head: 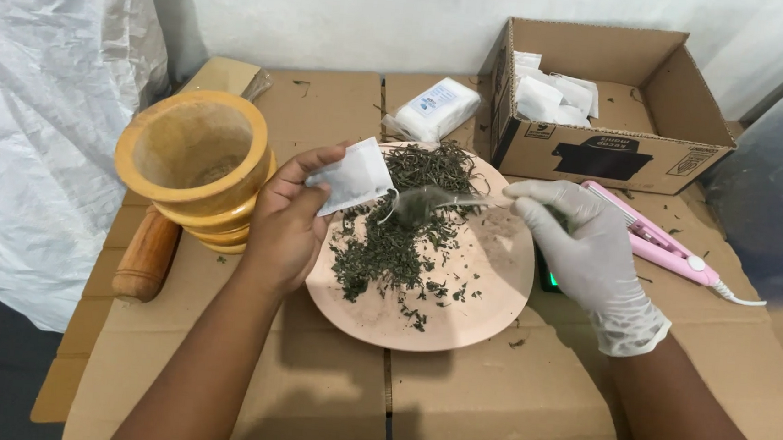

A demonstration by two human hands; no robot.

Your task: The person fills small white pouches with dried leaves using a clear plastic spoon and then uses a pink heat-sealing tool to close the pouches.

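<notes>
Head view looks down on a work surface of flattened cardboard (452, 408). At the centre sits a round pink plate (487, 296), half covered with a heap of dried green leaves (390, 243). The bare left hand (286, 222) hovers over the plate's left edge, thumb and fingers pinched on a small white paper sachet (353, 179), which is held tilted above the leaves. The right hand (591, 252), in a white glove, has its fingers closed around the handle of a spoon (430, 201); the spoon's bowl is blurred, carries some leaves, and sits just beside the sachet's lower corner.

Left of the plate, close behind the left hand, stands a yellow wooden mortar (195, 165), and its wooden pestle (145, 256) lies on the cardboard just beside the mortar's base. Behind the plate lies a wrapped white packet (438, 108). To the right of it is an open cardboard box (598, 152) holding more white sachets (552, 95). A pink handheld device with a white cord (660, 248) lies behind the gloved hand, partly hidden by it. White plastic sheeting (39, 131) hangs at the far left.
</notes>
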